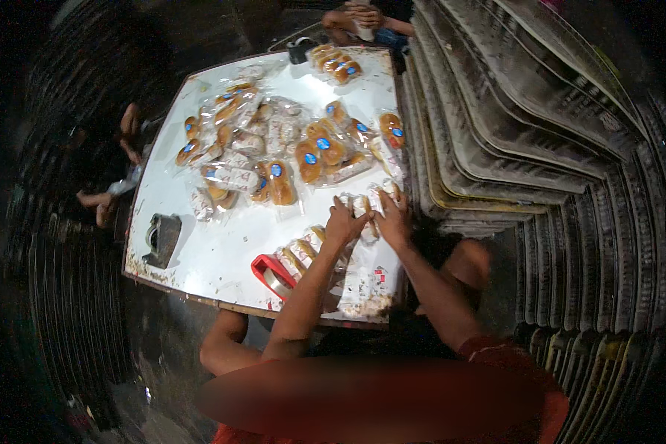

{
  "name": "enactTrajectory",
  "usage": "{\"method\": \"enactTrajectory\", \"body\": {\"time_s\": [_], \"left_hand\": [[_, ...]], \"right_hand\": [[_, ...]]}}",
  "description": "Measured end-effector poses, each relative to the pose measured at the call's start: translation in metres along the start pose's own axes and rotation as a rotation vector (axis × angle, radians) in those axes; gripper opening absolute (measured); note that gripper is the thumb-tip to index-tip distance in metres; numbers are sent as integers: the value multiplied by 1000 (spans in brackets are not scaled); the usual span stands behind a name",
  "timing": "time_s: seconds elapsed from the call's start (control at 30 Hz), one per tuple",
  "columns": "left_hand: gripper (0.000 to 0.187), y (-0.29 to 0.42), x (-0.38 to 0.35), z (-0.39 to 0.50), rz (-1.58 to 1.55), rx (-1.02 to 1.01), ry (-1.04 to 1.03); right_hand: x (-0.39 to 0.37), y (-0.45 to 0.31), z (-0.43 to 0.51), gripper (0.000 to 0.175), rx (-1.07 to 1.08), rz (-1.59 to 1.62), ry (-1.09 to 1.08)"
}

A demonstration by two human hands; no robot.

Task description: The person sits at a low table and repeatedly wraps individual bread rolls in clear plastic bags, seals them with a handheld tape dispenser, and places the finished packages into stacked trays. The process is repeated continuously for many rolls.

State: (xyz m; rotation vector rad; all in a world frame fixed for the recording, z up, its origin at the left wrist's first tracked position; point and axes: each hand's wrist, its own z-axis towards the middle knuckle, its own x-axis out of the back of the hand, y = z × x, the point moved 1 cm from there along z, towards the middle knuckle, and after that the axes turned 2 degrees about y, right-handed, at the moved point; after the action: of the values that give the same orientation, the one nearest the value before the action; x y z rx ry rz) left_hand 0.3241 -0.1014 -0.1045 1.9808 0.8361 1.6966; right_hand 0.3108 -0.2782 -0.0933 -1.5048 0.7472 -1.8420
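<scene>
Near the table's right edge, both hands are on packaged bread rolls in clear film. My left hand (344,226) presses its fingers around one packaged roll (359,205). Beside it, my right hand (394,219) has its fingers over another wrapped roll (374,197); the fingers partly hide both. A row of wrapped rolls (302,252) lies by my left forearm, which covers part of it. Against that row stands a red tape dispenser (266,272) with a roll of tape. Ahead of my hands spreads a loose heap of bagged buns (277,183), many with round blue stickers.
The white table (211,250) holds a dark tape dispenser (164,241) at left and another (299,51) at the far edge, near more bagged buns (336,64). Stacked trays (477,111) crowd the right side. Another person's hands (366,15) show beyond the table.
</scene>
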Motion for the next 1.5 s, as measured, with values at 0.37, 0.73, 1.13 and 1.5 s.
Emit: {"method": "enactTrajectory", "body": {"time_s": [0.37,0.73,1.13,1.5], "left_hand": [[86,245,217,-137,-842,-743,574],[51,556,217,8,747,-882,183],[53,504,245,-32,405,-1066,95],[69,-60,181,-7,738,74,-255]], "right_hand": [[244,-205,-1,67,690,9,534],[507,-215,154,61,240,-371,156],[507,-208,170,54,129,-546,-239],[16,-137,-47,33,446,22,-254]]}}
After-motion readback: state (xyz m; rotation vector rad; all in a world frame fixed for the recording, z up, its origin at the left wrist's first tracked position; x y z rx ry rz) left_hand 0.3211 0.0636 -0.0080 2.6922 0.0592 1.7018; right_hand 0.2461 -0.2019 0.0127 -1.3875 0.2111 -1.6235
